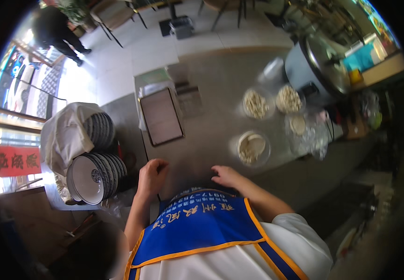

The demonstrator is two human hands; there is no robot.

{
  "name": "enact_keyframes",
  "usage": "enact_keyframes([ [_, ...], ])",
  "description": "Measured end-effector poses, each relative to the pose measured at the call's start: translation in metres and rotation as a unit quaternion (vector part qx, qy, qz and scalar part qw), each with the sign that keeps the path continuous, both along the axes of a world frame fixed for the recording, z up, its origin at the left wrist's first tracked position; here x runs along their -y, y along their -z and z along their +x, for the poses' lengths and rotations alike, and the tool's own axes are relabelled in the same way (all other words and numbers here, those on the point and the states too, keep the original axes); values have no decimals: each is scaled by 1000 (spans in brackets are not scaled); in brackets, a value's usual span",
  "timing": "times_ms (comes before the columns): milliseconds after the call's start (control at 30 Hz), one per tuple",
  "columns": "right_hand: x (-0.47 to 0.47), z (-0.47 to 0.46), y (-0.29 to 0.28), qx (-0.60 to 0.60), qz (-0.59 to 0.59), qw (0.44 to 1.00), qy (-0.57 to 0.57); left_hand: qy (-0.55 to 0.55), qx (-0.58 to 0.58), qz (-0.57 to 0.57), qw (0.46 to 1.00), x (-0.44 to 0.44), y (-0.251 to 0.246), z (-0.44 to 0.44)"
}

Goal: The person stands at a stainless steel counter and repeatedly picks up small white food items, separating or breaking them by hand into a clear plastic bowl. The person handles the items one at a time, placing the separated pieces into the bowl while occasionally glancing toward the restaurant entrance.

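Observation:
My left hand (152, 176) hovers at the near edge of the metal counter (209, 122), its fingers loosely curled around nothing. Over the same edge, to its right, is my right hand (227, 176), empty with fingers slightly apart. Beyond my left hand lies a tablet with a dark frame (162, 117). A clear round container (251, 148) of pale food pieces sits up and to the right of my right hand. Farther back are two more containers, one (255, 104) left of the other (288, 99), both filled with pale pieces.
Stacked patterned bowls (97, 178) stand at the left, with a white cloth (65, 133) partly over the rear stack. At the right are a large lidded cooker (314, 70) and a crumpled clear plastic bag (308, 136). A person (56, 31) stands at the far upper left, near chairs.

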State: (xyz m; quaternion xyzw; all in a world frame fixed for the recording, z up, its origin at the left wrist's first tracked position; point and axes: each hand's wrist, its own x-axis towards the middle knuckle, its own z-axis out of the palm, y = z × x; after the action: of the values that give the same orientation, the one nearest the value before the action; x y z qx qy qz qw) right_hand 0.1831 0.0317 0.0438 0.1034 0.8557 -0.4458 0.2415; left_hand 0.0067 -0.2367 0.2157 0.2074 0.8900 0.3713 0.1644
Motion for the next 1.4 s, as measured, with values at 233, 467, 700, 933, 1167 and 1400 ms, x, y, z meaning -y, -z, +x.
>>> enact_keyframes([
  [233, -34, 115, 37, 36, 126, 905, 404, -35, 187, -31, 981, 67, 91, 46],
  [467, -92, 68, -29, -102, 369, 804, 454, 38, 117, 0, 992, 55, 77, -12],
  [700, -101, 3, -37, -82, 448, 828, 326, 80, 77, -13, 994, 70, 61, -21],
  [933, -91, -27, -17, -87, 450, 825, 332, 79, 112, -38, 990, 98, 68, 6],
  [1167, -64, -44, -25, -172, 381, 871, 258, 87, 99, -24, 991, 105, 66, 12],
  [1400, -83, -18, -36, -251, 299, 892, 226, 96, 94, -20, 991, 96, 72, 6],
])
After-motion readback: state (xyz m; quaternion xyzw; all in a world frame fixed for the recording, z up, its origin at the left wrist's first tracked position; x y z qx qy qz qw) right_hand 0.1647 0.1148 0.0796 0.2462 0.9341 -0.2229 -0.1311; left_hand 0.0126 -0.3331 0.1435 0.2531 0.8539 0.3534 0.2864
